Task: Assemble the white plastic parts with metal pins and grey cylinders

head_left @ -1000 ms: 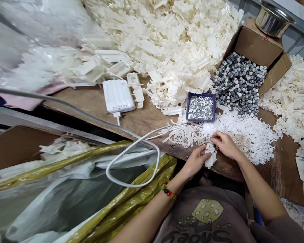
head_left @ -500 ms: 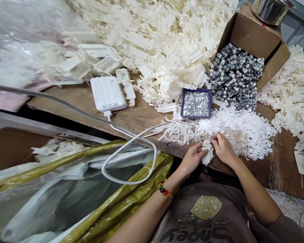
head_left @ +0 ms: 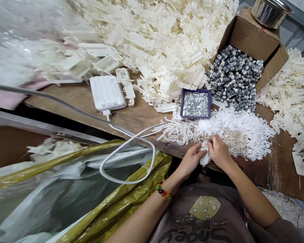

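A scarred wooden workbench (head_left: 142, 118) runs across the view, heaped with moulded plastic. Ivory plastic parts (head_left: 154, 44) bank up from 10 to 1 o'clock of the hands, and a drift of finer white plastic pieces (head_left: 243, 135) lies just behind them. At 1 o'clock an open cardboard box (head_left: 253, 37) holds a mass of grey-and-white metal cylinders (head_left: 233, 77), with a steel pot (head_left: 270, 11) on its far edge. A dark blue tray (head_left: 195, 90) of silver pins (head_left: 195, 104) sits at 12 o'clock. A white power bank (head_left: 106, 92) lies toward 10 o'clock, and its white cable (head_left: 128, 162) loops toward 9 o'clock. Below the bench edge at 8 o'clock lies a yellow-green woven sack (head_left: 116, 179).

The left hand (head_left: 191, 158) and right hand (head_left: 219, 152) close together on a small white plastic part (head_left: 204, 153), pinching it from both sides just above the bench's near edge. Its lower end pokes out below the fingers. A beaded bracelet (head_left: 164, 191) circles the left wrist.

The brown T-shirt (head_left: 205, 216) carries upside-down lettering that looks like "Snoek", though the angle makes that uncertain.
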Available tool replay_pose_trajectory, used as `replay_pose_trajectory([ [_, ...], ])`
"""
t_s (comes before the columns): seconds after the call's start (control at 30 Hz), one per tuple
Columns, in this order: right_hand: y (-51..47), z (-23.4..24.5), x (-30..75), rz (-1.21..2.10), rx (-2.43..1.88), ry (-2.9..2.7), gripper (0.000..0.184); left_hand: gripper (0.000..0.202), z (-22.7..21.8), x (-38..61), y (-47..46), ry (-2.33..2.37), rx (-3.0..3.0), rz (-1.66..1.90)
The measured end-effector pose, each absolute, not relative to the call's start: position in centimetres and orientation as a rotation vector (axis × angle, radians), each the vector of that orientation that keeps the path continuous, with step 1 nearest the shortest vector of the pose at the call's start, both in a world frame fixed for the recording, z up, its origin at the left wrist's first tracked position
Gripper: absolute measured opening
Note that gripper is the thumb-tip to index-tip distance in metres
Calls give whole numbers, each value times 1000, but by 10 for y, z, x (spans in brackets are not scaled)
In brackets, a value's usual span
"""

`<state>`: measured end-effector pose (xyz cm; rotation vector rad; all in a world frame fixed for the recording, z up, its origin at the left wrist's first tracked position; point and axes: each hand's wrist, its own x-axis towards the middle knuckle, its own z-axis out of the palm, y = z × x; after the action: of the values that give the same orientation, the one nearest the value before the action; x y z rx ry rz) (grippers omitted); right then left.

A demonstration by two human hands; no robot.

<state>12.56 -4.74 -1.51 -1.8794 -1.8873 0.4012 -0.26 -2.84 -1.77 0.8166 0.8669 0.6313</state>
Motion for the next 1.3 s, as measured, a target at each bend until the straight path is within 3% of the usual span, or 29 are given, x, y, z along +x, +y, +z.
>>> replay_pose_trajectory([
  [0.37, -54, -26, 129, 480, -1787, -1708, 12, 36, -18, -4, -32, 827, 726, 582],
  [0.83, -69, -4, 144, 404, -1906, -2017, 20, 33, -22, -4, -37, 812, 791, 690],
  [1.1, -73, -15, 146, 877, -1788, -1536, 15, 35, -28, -4, -44, 846, 767, 635],
  [1.3, -70, -10, 137, 570, -1953, -1894, 13, 33, -32, -3, -44, 857, 832, 650],
])
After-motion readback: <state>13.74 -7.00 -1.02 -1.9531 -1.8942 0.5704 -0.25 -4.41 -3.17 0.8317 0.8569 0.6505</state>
